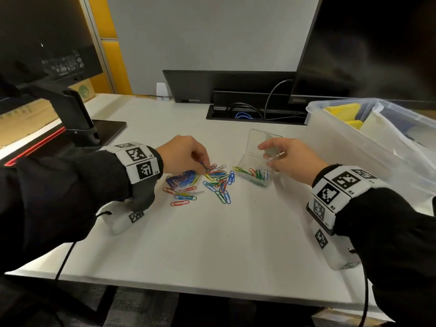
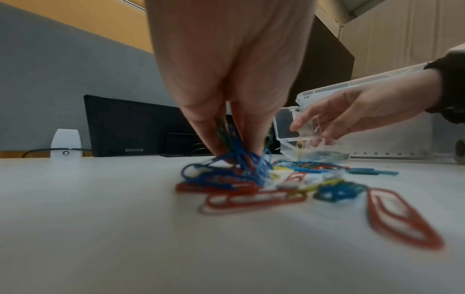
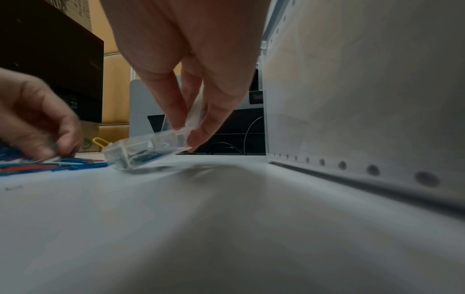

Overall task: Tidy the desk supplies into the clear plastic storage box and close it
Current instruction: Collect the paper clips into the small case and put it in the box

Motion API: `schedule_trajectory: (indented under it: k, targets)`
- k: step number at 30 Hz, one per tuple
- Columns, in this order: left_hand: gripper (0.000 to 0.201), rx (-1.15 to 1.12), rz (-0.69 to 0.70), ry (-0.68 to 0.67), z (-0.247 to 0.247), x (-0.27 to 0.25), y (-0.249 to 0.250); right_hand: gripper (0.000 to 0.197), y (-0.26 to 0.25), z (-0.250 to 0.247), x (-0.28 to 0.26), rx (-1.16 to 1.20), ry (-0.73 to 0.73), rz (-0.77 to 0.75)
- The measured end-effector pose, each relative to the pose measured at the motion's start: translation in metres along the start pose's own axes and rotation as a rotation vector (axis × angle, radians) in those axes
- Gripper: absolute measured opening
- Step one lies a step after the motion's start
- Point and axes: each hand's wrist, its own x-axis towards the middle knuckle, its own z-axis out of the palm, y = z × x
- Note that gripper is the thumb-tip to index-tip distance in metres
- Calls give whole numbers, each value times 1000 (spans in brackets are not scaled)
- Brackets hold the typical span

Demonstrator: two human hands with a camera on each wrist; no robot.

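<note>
Several coloured paper clips (image 1: 212,182) lie scattered on the white desk between my hands. My left hand (image 1: 186,154) pinches a bunch of mostly blue clips (image 2: 239,157) at the left of the pile, fingertips down on the desk. A small clear hinged box (image 1: 256,166) stands to the right with its lid up and several clips inside. My right hand (image 1: 280,159) grips its right end (image 3: 186,133), tipping that end off the desk. The big clear storage box (image 1: 342,128) sits at the far right, open.
Yellow sticky-note pads (image 1: 344,112) and papers lie in the storage box. A monitor stand (image 1: 77,119) is at the left and a cable well (image 1: 254,112) with a raised black flap at the back. The desk's front half is bare white surface (image 1: 212,244).
</note>
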Motion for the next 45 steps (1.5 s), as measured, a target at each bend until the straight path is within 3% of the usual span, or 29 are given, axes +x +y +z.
schedule_trajectory:
  k: [4, 6, 10, 13, 15, 19, 21, 23, 25, 28, 32, 37, 45]
  targets:
    - [13, -156, 57, 292, 2, 10, 13, 41, 2, 1, 2, -2, 0, 0]
    - [12, -254, 139, 354, 4, 13, 27, 40, 1, 1, 1, -2, -2, 0]
    - [11, -345, 317, 364, 13, 18, 61, 40, -3, 0, -1, 2, 17, -25]
    - [15, -240, 387, 243, 20, 23, 70, 38, -4, 0, -1, 23, 15, -27]
    - [19, -125, 354, 171, 23, 24, 67, 37, -4, 1, -1, 26, 21, -7]
    - [27, -32, 175, 286, 16, 26, 52, 36, -3, 0, 0, 36, 39, 25]
    - [35, 71, 33, 188, 13, 30, 43, 35, -4, 0, 0, 24, 42, 34]
    - [42, 159, -62, -19, 12, 34, 34, 34, -4, 1, -1, 18, 56, 42]
    - [44, 208, -70, -208, 12, 35, 32, 34, -5, 0, -2, 18, 78, 52]
    - [43, 180, 33, -294, 11, 25, 34, 34, -4, -2, -3, 20, 116, 60]
    - [38, 109, 94, -215, 11, -7, 24, 35, -2, -4, 0, -13, 152, 77]
    - [31, -109, 225, 138, 8, -9, 37, 34, -7, -1, 4, 12, 110, 76]
    - [20, -26, 354, 91, 19, 20, 65, 33, -6, 0, 2, 46, 53, 32]
